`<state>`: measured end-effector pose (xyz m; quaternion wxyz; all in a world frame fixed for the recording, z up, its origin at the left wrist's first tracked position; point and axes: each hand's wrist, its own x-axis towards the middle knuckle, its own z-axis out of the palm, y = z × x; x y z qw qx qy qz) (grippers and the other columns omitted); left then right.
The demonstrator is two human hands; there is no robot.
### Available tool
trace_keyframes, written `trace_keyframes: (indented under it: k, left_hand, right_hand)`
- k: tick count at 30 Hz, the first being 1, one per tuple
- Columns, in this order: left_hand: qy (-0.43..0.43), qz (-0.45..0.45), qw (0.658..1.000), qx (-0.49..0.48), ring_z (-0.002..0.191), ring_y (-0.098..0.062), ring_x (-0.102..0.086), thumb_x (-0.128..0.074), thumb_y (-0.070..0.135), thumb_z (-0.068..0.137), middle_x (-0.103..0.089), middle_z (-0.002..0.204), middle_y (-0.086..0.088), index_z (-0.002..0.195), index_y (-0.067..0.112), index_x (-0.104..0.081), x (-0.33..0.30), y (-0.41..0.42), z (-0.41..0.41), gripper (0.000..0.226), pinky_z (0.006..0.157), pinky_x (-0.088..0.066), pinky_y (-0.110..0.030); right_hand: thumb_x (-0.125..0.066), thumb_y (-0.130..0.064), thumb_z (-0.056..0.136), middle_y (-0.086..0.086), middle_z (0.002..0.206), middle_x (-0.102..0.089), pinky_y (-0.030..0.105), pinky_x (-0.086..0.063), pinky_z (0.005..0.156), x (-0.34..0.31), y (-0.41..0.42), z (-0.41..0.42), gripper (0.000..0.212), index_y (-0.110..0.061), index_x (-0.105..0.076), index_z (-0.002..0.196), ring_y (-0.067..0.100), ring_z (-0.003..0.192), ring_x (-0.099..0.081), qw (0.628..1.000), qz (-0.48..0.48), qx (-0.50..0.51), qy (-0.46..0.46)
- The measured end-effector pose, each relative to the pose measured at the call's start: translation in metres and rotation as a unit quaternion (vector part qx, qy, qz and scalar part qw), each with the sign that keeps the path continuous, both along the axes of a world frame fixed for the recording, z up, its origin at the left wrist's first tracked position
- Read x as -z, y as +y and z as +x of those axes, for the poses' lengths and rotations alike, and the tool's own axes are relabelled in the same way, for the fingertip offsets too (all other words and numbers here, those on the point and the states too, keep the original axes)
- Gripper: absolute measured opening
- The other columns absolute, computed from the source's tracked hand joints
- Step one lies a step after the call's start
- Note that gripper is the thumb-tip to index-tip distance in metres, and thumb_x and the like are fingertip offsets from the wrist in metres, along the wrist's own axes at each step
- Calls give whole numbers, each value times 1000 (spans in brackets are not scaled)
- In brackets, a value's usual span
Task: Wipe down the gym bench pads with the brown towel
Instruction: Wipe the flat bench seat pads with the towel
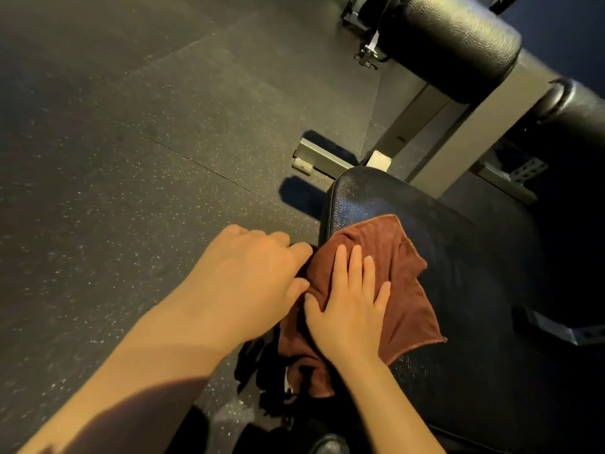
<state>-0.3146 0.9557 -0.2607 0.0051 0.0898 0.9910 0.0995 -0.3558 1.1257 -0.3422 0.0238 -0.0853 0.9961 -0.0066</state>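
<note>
We see the brown towel [389, 273] spread over the near-left part of the black seat pad [474, 290], our landmark here. The pad's long axis runs from its rounded far end, near the pale frame upright [474, 132], back toward us and to the right. The towel lies roughly along that line, one corner pointing to the pad's far end, its near end spilling over the pad's left edge and hanging down.

Our right hand [352, 306] lies flat on the towel, fingers straight and spread, pressing it to the pad. Our left hand [248, 273] sits at the pad's left edge with fingers curled at the towel's folds; we cannot tell whether it grips the cloth.

Bare pad shows beyond and right of the towel. Left of the pad is speckled rubber floor [131, 158]; beyond its far end sits a roller pad [448, 44].
</note>
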Motion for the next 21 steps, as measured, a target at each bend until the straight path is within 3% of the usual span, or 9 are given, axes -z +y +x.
trace_keyframes:
  k: [5, 9, 13, 21]
  left_hand:
    - [-23, 0, 1000, 15, 121, -18, -53, -26, 54, 101, -53, 129, 9, 143, 34, -33, 5, -2, 16, 47, 97, -39, -34]
    - [-34, -7, 999, 17, 123, -15, -52, -6, 60, 98, -48, 134, 12, 146, 37, -28, 9, -8, 5, 58, 99, -39, -32]
    - [-64, 57, 996, 15, 133, -13, -41, -20, 56, 102, -29, 149, 16, 153, 41, -8, 4, -10, -13, 54, 107, -33, -32]
    - [-73, 68, 995, 24, 136, -12, -37, -20, 55, 103, -31, 150, 16, 152, 41, -9, 9, -14, -33, 53, 108, -31, -29]
  right_hand:
    - [-37, -46, 101, 4, 164, 18, 61, 5, 117, -2, -15, -26, 79, -20, 14, 156, 29, 150, 15, 1000, 17, 19, -7]
    - [-37, -42, 103, 6, 165, 13, 61, 4, 117, -4, -31, -77, 75, -19, 10, 157, 32, 151, 12, 999, 11, 28, -11]
    - [-35, -46, 103, 4, 165, 12, 61, 7, 116, -11, -44, -134, 73, -21, 7, 157, 32, 151, 13, 998, -12, 53, -12]
    - [-36, -56, 98, 4, 166, 6, 59, 7, 117, -20, -51, -198, 77, -23, -1, 158, 31, 151, 10, 994, -21, 104, -19]
